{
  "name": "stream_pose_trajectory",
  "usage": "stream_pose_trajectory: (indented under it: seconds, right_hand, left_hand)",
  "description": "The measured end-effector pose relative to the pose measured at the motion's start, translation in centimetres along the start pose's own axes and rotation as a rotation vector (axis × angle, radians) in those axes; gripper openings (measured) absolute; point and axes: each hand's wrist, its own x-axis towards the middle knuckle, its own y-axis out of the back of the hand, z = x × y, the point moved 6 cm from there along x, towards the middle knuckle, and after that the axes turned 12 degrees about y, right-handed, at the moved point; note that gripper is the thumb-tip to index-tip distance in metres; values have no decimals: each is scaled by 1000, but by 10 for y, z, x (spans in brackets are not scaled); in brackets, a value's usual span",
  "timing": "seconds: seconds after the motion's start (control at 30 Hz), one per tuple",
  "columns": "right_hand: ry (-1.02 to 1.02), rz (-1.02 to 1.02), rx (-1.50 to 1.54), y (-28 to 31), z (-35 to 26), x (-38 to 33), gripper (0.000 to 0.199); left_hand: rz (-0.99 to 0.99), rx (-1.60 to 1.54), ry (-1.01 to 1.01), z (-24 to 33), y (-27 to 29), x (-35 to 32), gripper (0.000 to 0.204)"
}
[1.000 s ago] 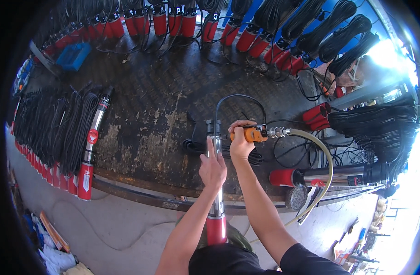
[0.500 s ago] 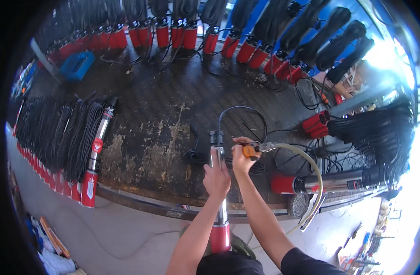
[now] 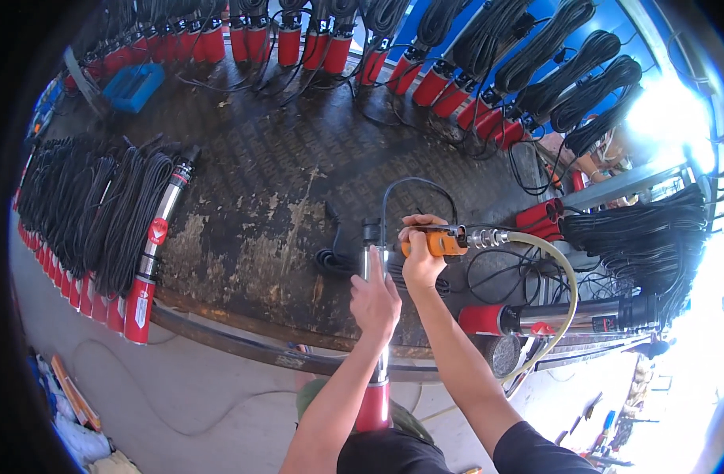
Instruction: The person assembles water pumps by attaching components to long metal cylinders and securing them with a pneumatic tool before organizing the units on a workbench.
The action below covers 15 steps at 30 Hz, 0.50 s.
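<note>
A long submersible pump (image 3: 375, 407), steel-bodied with a red lower end, leans from my lap over the bench edge, its black top resting toward the bench. My left hand (image 3: 375, 306) is wrapped around its steel upper part, fingers pointing up along the tube. In my right hand (image 3: 422, 265) is an orange air tool (image 3: 447, 242), held just right of the pump's top. A pale air hose (image 3: 569, 276) joins the tool through a metal coupling (image 3: 487, 238). The tool's tip is hidden by my fingers. A black cable (image 3: 417, 180) loops up from the pump's top.
The dark worn bench (image 3: 243, 213) spans the middle. Bundled pumps (image 3: 129, 229) line its left, and red-based pumps (image 3: 288, 47) stand along the back. A blue tray (image 3: 134, 88) sits at the far left. Another pump (image 3: 488, 319) lies at the right among loose cables.
My right hand has turned and raised the orange tool slightly, so more of its body and coupling show. My left hand stays on the pump. The whole view has shifted a little.
</note>
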Motion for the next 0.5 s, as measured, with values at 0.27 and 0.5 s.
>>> stream_pose_trajectory:
  seconds: [0.27, 0.5]
  right_hand:
    - [-51, -57, -111, 2, 5, 2, 21]
    - [-40, -14, -35, -1, 0, 0, 20]
  left_hand:
    - [77, -20, -32, 0, 1, -2, 72]
    - [52, -25, -3, 2, 4, -2, 71]
